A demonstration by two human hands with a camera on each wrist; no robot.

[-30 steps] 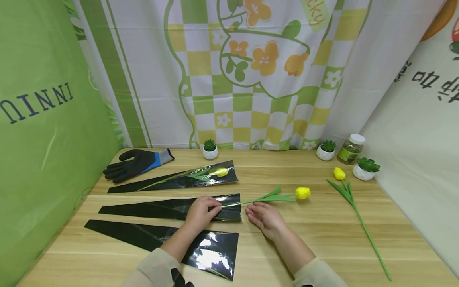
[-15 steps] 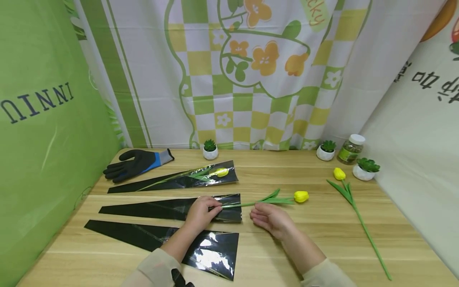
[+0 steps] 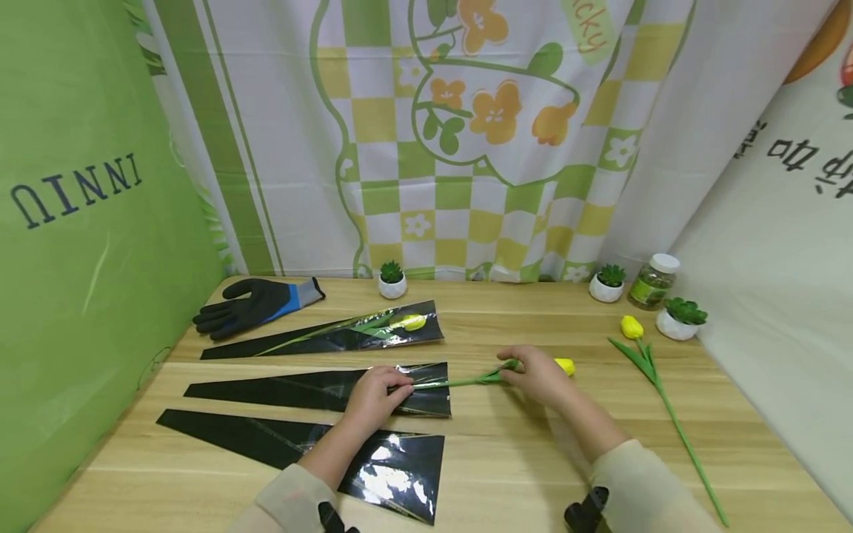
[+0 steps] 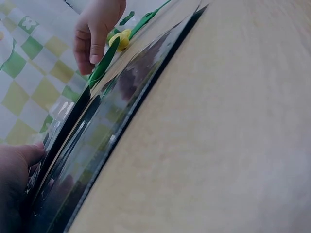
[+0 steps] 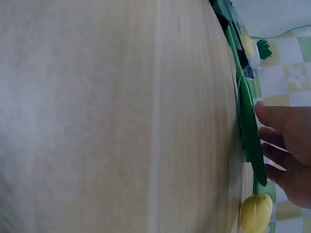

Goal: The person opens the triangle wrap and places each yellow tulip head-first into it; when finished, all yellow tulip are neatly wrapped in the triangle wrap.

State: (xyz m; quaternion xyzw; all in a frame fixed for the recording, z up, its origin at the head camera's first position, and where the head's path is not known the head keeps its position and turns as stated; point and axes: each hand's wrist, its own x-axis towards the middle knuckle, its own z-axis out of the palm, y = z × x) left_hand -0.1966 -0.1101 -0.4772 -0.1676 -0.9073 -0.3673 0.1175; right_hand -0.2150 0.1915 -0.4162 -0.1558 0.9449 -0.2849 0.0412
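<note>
My left hand (image 3: 376, 396) pinches the middle black flower sleeve (image 3: 266, 389), which has a clear front. A yellow tulip (image 3: 460, 383) has its stem running into the sleeve's mouth by the left fingertips; the stem's lower end is hidden. My right hand (image 3: 536, 376) is over the tulip's leaves, with a leaf between thumb and fingers in the head view. The right wrist view has the fingers close along the leaf (image 5: 250, 131), beyond which lies the yellow bloom (image 5: 256, 213). In the left wrist view the left thumb (image 4: 31, 153) lies against the sleeve's edge.
Behind lies a sleeve with a tulip inside (image 3: 406, 323); in front lies another black sleeve (image 3: 393, 466). A loose tulip (image 3: 673, 411) lies at right. A work glove (image 3: 249, 307), small potted plants (image 3: 392, 281) and a lidded jar (image 3: 653, 281) stand along the back.
My right hand has moved right and away from me, from beside the stem to over the tulip's leaves, and now partly covers the bloom. The left hand has stayed in place.
</note>
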